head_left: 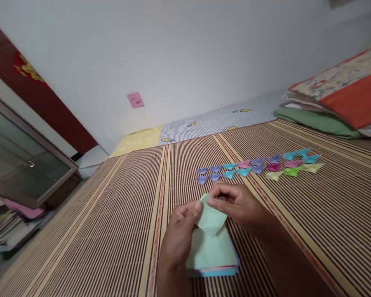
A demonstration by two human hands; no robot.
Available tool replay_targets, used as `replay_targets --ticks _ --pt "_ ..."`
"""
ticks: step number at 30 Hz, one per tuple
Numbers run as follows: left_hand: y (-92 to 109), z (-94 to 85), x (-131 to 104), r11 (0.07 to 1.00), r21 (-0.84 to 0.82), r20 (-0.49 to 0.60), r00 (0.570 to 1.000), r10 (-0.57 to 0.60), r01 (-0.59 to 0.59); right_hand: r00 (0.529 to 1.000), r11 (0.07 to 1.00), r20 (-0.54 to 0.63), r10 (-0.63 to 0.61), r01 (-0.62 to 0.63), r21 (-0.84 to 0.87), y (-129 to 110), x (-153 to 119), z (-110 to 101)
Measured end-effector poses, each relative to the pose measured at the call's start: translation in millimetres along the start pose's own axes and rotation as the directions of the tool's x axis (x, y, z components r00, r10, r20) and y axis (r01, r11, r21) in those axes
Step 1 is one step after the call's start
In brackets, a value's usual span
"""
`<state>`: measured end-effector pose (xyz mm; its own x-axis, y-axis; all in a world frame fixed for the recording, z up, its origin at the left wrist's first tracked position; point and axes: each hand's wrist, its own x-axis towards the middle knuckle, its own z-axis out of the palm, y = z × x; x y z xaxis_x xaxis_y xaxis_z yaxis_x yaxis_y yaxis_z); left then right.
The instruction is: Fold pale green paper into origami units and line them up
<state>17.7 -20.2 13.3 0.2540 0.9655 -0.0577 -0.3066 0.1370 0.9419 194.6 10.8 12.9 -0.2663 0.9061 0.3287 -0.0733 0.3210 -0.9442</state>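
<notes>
A pale green sheet of paper (212, 218), partly folded, is held up between my two hands. My left hand (183, 231) pinches its left edge between thumb and fingers. At its upper right corner, my right hand (235, 204) grips the paper with thumb and forefinger. Just below lies a stack of square coloured papers (214, 255), light green on top with pink and blue edges showing beneath. Beyond my hands, small folded paper boats (243, 172) in purple, blue, pink, green and yellow stand in two rows on the striped mat (136, 206).
Folded bedding (343, 99) is piled at the right. A pink note (135, 100) is stuck on the white wall (188, 53). Patterned cloth (204, 123) runs along the mat's far edge. At the left are a glass-door cabinet (24, 152) and stacked papers (4, 227).
</notes>
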Motion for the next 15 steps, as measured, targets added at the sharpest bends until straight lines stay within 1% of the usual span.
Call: replay_targets --ticks 1,3,5,7,8,9,11,13,15 --pt "0 1.1 1 1.0 -0.01 0.026 1.0 0.001 0.0 1.0 1.0 0.002 0.002 -0.002 -0.015 1 0 2" --pt "1 3.5 3 0.999 -0.037 0.025 1.0 0.011 -0.01 1.0 0.999 -0.009 0.016 -0.016 -0.039 1 0 4" --pt "5 5.2 4 0.997 -0.074 -0.025 1.0 0.017 -0.019 0.999 0.996 -0.049 0.004 -0.009 -0.09 -3 0 4" --pt "9 5.4 5 0.993 -0.117 -0.102 0.994 0.024 -0.036 0.994 0.981 -0.078 -0.072 0.057 -0.183 -9 -2 2" --pt "11 4.9 5 0.99 -0.135 -0.139 0.99 0.024 -0.043 0.99 0.966 -0.057 -0.128 0.111 -0.234 -13 -2 2" --pt "12 4.0 5 0.987 -0.152 -0.17 0.985 0.022 -0.048 0.983 0.947 -0.013 -0.184 0.174 -0.27 -16 -3 2" --pt "13 1.3 5 0.98 -0.191 -0.214 0.977 0.006 -0.048 0.966 0.907 0.077 -0.248 0.259 -0.332 -21 -4 2" --pt "13 -1.6 5 0.969 -0.242 -0.241 0.97 -0.009 -0.051 0.952 0.874 0.123 -0.28 0.306 -0.378 -21 -5 5" --pt "11 -3.6 6 0.955 -0.288 -0.26 0.966 -0.012 -0.065 0.944 0.85 0.123 -0.306 0.329 -0.411 -19 -5 9"
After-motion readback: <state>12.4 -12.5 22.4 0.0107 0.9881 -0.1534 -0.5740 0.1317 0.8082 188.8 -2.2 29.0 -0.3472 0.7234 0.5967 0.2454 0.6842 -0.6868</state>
